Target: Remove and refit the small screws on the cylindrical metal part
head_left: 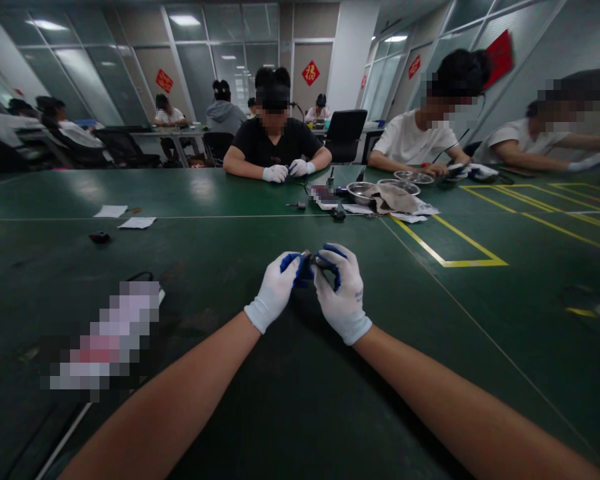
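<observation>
Both my hands wear white gloves with blue palms and meet above the green table (260, 400). My left hand (279, 288) is closed around a small dark metallic part (307, 259), with its thumb and fingers pressed on it. From the other side, my right hand (341, 290) pinches the same part or one joined to it; the fingers are curled. Much of the part is hidden by the gloves, and its exact shape cannot be made out.
A blurred-out long object (115, 333) lies at the left, beyond it a small black piece (100, 237) and white papers (111, 211). Metal bowls (361, 193) with a cloth (393, 199) stand across the table. Yellow tape (475, 263) marks the right. People sit opposite.
</observation>
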Demonstrator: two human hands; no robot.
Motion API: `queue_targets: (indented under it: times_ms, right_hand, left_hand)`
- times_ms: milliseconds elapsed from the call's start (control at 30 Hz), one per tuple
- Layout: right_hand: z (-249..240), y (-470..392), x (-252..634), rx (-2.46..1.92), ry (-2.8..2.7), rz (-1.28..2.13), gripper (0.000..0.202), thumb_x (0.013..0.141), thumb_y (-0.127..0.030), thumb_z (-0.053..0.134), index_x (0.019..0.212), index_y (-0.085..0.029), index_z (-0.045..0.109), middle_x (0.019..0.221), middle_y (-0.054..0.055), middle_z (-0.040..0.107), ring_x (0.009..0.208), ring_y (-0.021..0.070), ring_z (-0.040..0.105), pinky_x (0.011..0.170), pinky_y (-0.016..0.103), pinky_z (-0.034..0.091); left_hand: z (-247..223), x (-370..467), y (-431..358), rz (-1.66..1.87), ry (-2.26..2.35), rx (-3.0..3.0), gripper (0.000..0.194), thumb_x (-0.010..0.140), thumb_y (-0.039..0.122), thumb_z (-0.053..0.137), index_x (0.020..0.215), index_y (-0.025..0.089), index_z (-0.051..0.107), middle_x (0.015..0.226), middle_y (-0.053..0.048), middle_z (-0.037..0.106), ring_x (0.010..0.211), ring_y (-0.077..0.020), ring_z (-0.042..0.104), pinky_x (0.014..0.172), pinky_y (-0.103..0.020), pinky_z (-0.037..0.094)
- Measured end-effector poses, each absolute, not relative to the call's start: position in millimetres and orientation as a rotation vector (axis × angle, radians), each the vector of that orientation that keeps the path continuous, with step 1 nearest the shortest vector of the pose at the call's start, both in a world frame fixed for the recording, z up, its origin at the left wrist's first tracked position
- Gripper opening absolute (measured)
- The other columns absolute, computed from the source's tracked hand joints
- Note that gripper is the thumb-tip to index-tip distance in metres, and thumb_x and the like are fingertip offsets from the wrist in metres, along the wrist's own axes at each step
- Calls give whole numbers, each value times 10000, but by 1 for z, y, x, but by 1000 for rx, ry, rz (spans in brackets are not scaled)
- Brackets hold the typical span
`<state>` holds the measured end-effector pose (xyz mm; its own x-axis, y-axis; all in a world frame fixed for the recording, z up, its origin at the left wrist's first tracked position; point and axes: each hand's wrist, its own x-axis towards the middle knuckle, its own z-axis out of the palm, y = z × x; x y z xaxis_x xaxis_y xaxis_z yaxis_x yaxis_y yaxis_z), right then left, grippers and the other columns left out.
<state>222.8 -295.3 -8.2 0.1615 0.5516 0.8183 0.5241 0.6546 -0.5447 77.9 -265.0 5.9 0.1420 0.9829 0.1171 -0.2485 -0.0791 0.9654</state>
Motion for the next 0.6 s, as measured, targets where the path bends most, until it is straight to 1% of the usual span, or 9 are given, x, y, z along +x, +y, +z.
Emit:
queue_targets:
  times_ms: [133, 233, 333, 433, 500, 533, 600]
  right_hand:
    - [-7, -296, 224, -953, -1521, -28, 250, 964, -212, 639, 1201, -262, 698, 1266, 126, 661, 1202, 288, 674, 1002, 498, 620]
    - [-7, -294, 226, -962, -1519, -7, 224, 978, -221, 610, 1175, -254, 711, 1244, 122, 685, 1185, 277, 686, 1003, 487, 618]
    - [-4, -291, 229, -980, -1402, 37, 195, 991, -248, 589, 1143, -246, 712, 1238, 113, 691, 1183, 264, 688, 1039, 486, 596]
    - [0, -288, 234, -1028, -1173, 140, 263, 1010, -331, 588, 1244, -231, 654, 1258, 116, 678, 1131, 245, 701, 1014, 471, 600]
    - [1, -285, 240, -1064, -1056, 203, 337, 1008, -385, 591, 1300, -218, 606, 1219, 115, 685, 1065, 233, 706, 963, 448, 614]
    - [1, -283, 243, -1084, -1011, 221, 364, 998, -407, 599, 1304, -210, 593, 1185, 113, 691, 1026, 228, 705, 933, 438, 619]
    - [0, -277, 248, -1119, -939, 229, 408, 962, -440, 628, 1287, -198, 584, 1133, 108, 694, 966, 220, 699, 892, 423, 620]
  left_hand:
    - [1, 85, -270, 1255, 724, 1073, 419, 734, 426, 895, 1009, 155, 730, 977, -69, 777, 908, -215, 735, 890, -373, 616]
    - [-3, 86, -268, 1238, 707, 981, 496, 694, 433, 935, 1053, 154, 738, 1017, -93, 788, 914, -234, 751, 873, -396, 622]
    - [-4, 82, -262, 1288, 783, 976, 465, 744, 427, 905, 1085, 153, 747, 1037, -106, 793, 878, -227, 755, 815, -369, 623]
    - [-2, 72, -250, 1403, 1031, 1154, 330, 842, 366, 809, 1094, 156, 766, 1015, -94, 797, 842, -213, 743, 795, -350, 617]
    - [2, 63, -240, 1462, 1253, 1393, 248, 884, 292, 746, 1098, 173, 783, 1007, -82, 800, 884, -222, 745, 871, -364, 607]
    - [4, 58, -234, 1466, 1360, 1514, 239, 896, 267, 726, 1112, 185, 789, 1021, -81, 802, 927, -234, 749, 926, -377, 595]
    - [7, 50, -220, 1399, 1601, 1625, 241, 911, 252, 703, 1124, 187, 795, 1025, -95, 808, 972, -262, 755, 983, -406, 579]
